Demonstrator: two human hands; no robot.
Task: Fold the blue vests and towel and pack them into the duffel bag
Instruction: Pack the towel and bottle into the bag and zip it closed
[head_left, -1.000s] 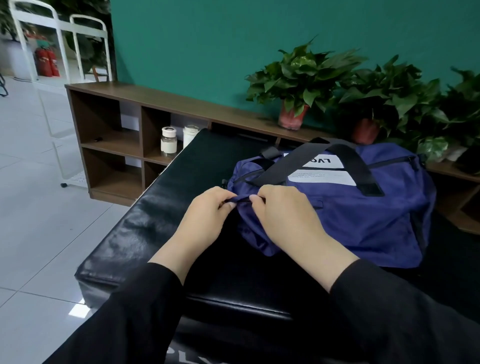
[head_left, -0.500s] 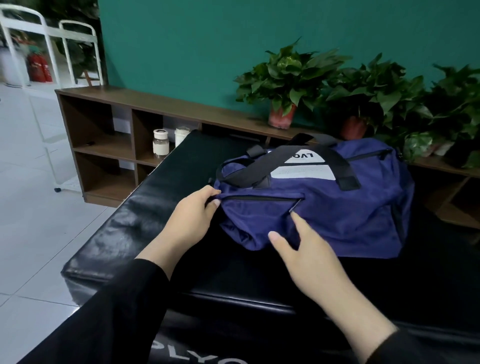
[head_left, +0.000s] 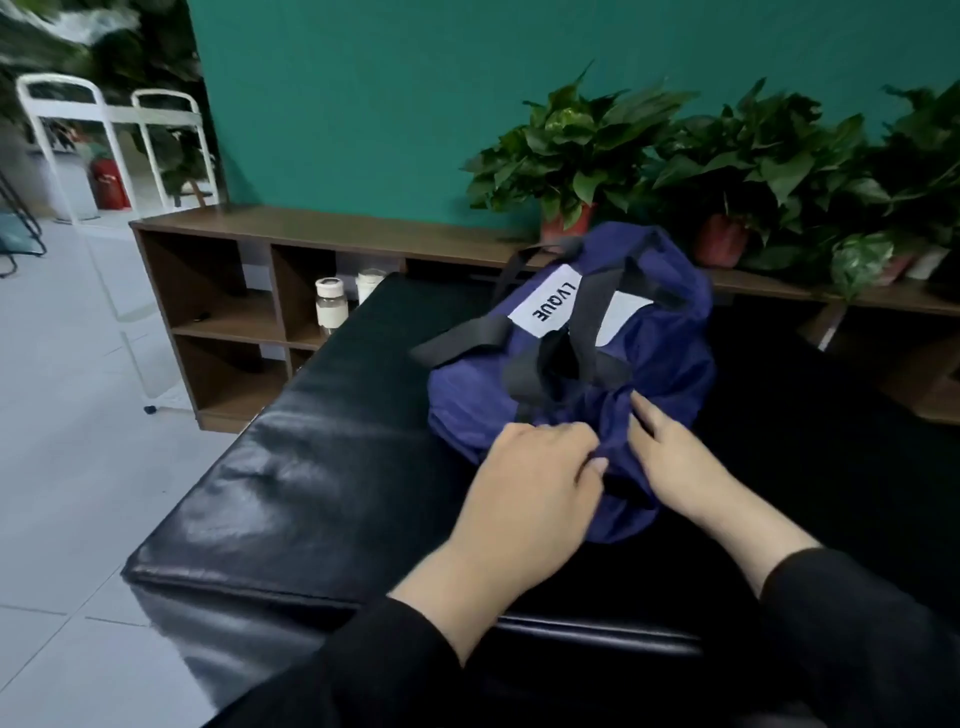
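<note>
The blue duffel bag (head_left: 649, 358) with black straps and a white label lies on the black padded bench (head_left: 332, 467), turned so one end points toward me. My left hand (head_left: 535, 483) pinches the bag's near-end fabric between thumb and fingers. My right hand (head_left: 670, 457) rests on the same end just to the right, fingers fairly straight against the cloth. No vests or towel are visible outside the bag.
A brown wooden shelf unit (head_left: 234, 291) runs along the green wall behind the bench, with two small jars (head_left: 332, 306) in a cubby. Potted plants (head_left: 576, 156) stand on its top at the right. Tiled floor lies to the left.
The bag has been rotated so its end faces me. My right hand moved from the bag's front side to its near end, and my left hand shifted right to pinch that end.
</note>
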